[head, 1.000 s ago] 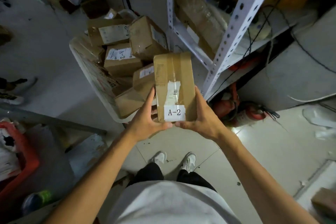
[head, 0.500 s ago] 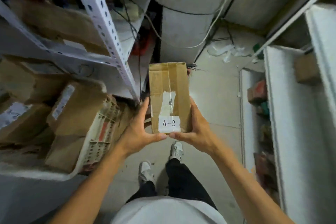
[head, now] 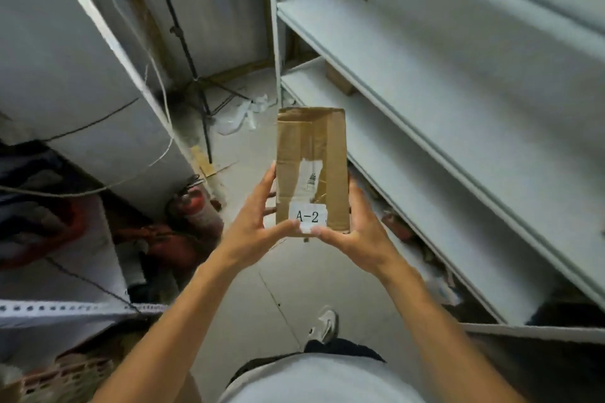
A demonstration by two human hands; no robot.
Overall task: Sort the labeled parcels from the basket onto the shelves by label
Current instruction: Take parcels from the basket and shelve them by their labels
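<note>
Holding a tall brown cardboard parcel (head: 311, 167) between them, the left hand (head: 253, 226) and the right hand (head: 358, 229) each have a grip curled around its lower end, thumbs pressed on the front near the bottom edge and fingers wrapped along the sides. The parcel stands upright in mid-air above the floor, beside the pale grey metal shelves (head: 425, 101) on the right. A white label (head: 308, 216) reads "A-2" under a torn barcode sticker. Both forearms reach forward, palms facing each other.
</note>
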